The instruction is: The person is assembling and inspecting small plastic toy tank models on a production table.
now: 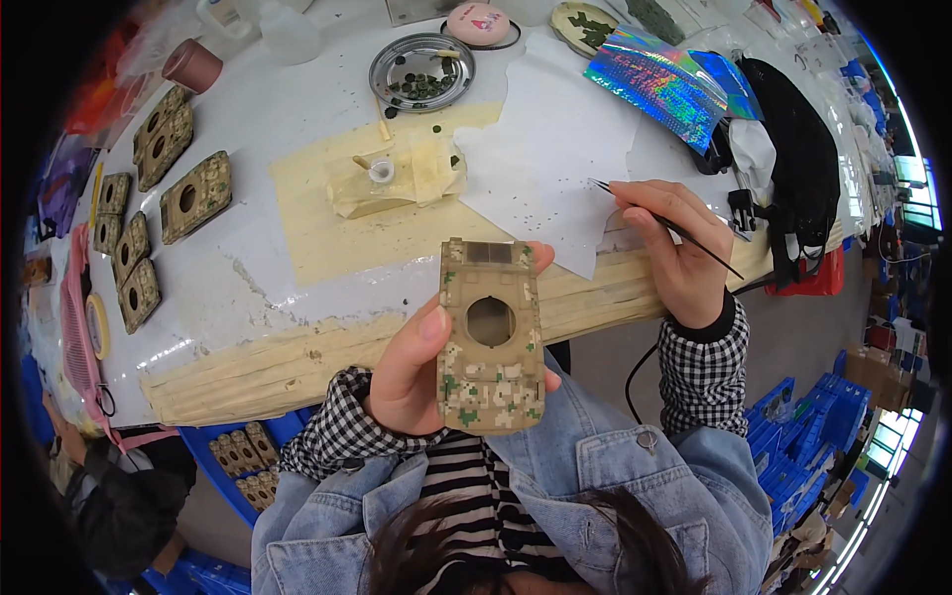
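My left hand (415,359) grips a camouflage-patterned plastic hull (490,392), seemingly of a model tank, with a round hole in its upper middle. Its digital-style patches are tan, brown and green, densest at the near end. Over a white paper sheet (540,149), my right hand (684,248) pinches black tweezers (694,238) whose pale tips point up and left. Tiny dark bits (543,210) are scattered on that sheet below and left of the tips. Whether the tips hold a bit is too small to tell.
Several similar hulls (196,196) lie at the table's left. Centre table, a small white cup (381,172) stands on a tape-wrapped block (421,183). Beyond sit a metal dish (421,45) of green pieces and a holographic pouch (659,84). A black bag (793,149) lies right.
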